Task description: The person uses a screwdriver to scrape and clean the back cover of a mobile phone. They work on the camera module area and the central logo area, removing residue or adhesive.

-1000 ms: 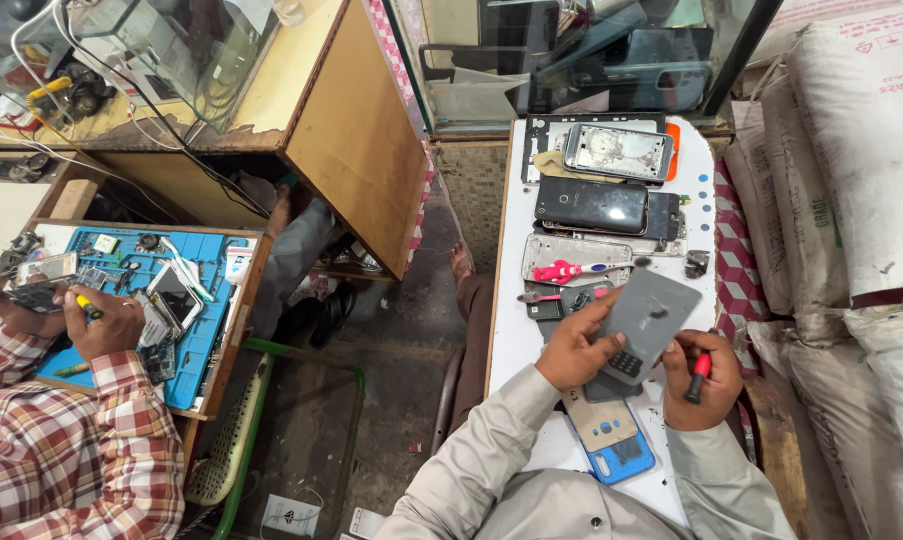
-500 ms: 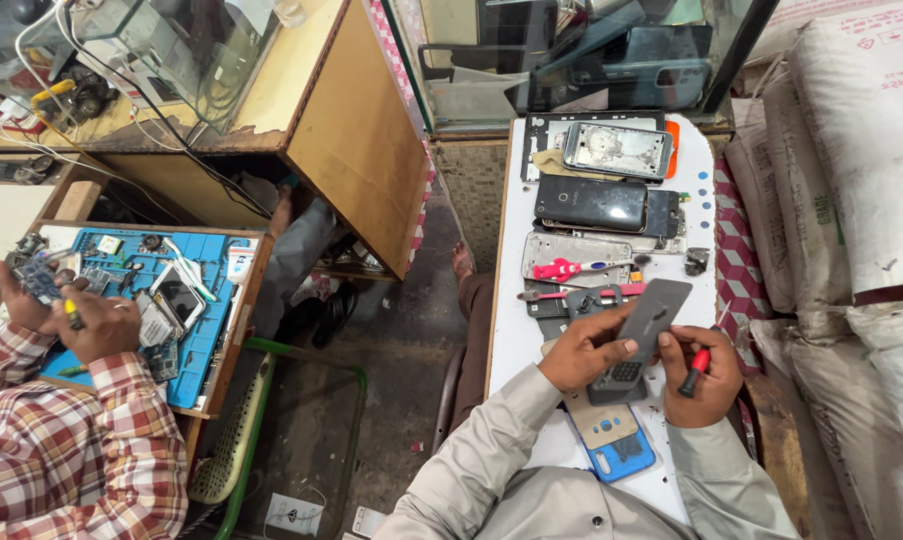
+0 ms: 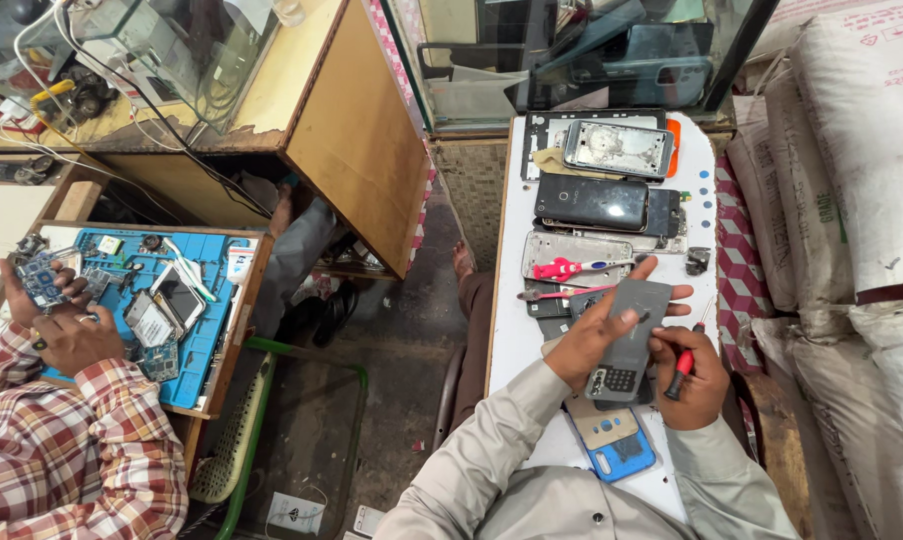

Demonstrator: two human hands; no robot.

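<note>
My left hand (image 3: 594, 334) grips a grey keypad phone (image 3: 627, 342), held face down over the white table (image 3: 517, 330); its keypad end points toward me. My right hand (image 3: 700, 380) is closed around a small red-handled screwdriver (image 3: 684, 366) just right of the phone, fingers touching the phone's lower edge. A blue phone back cover (image 3: 620, 455) lies under my forearms near the table's front edge.
Several opened phones and frames lie farther up the table, among them a black phone (image 3: 592, 201) and a red toothbrush (image 3: 564, 268). White sacks (image 3: 852, 150) stack at the right. At the left a co-worker's hands (image 3: 67, 335) hold a circuit board over a blue mat (image 3: 172, 300).
The grey phone has tilted and turned in my left hand, and my right hand with the screwdriver shifted slightly closer. The co-worker's hands moved left with a circuit board.
</note>
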